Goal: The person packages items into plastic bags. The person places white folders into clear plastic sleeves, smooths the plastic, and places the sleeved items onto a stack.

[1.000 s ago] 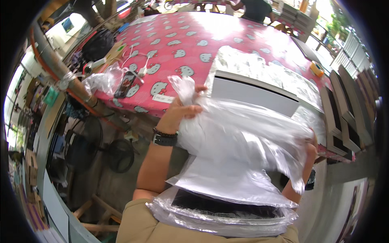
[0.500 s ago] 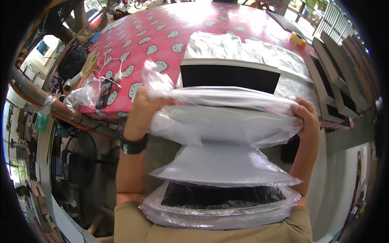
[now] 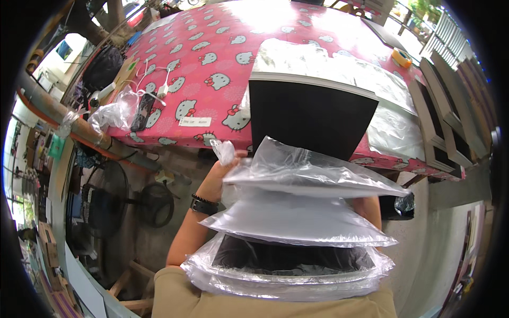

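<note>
Our left hand (image 3: 233,159) pinches a plastic tuft (image 3: 223,152); our hidden right hand's grip we cannot tell. Best keep the bag (image 3: 313,170) level.

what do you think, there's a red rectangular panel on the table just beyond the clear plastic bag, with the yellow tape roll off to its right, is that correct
Not quite: the rectangular panel on the table just beyond the clear plastic bag is black, as the head view shows. The yellow tape roll is off to its right.
</note>
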The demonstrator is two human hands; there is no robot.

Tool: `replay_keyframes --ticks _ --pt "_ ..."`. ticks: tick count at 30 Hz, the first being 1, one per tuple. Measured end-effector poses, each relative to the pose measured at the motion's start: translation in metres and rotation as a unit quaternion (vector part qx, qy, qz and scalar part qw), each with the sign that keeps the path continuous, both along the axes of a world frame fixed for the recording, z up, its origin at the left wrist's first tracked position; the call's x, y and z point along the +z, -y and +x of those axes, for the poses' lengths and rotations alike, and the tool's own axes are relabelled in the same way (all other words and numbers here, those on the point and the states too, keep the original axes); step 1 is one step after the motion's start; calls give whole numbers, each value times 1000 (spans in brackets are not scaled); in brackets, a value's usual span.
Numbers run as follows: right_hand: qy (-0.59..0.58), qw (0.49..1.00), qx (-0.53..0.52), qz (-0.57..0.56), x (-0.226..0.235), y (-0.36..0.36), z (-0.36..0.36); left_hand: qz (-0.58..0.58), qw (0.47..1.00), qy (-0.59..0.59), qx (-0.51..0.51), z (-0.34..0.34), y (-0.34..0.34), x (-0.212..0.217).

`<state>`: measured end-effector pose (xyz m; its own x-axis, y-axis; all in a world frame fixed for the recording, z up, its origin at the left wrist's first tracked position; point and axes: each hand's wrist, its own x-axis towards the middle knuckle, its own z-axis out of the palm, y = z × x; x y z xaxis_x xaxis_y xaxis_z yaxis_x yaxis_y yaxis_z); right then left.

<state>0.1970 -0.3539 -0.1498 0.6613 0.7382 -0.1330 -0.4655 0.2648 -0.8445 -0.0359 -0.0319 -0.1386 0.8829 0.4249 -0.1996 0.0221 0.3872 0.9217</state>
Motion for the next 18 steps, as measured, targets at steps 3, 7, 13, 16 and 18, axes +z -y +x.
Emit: replay_keyframes --ticks 3,7,13,16,18 --pt "69 992 -72 77 33 -5 -9 20 993 113 0 1 14 42" --pt "132 970 -118 164 51 -26 -18 154 976 127 91 -12 13 56" --pt "230 935 -207 172 72 -30 -6 355 904 171 168 17 24 92" --pt "319 910 -256 71 86 -21 16 332 912 160 178 20 26 106" --pt "362 899 -233 79 108 -26 16 247 934 140 219 18 29 110"
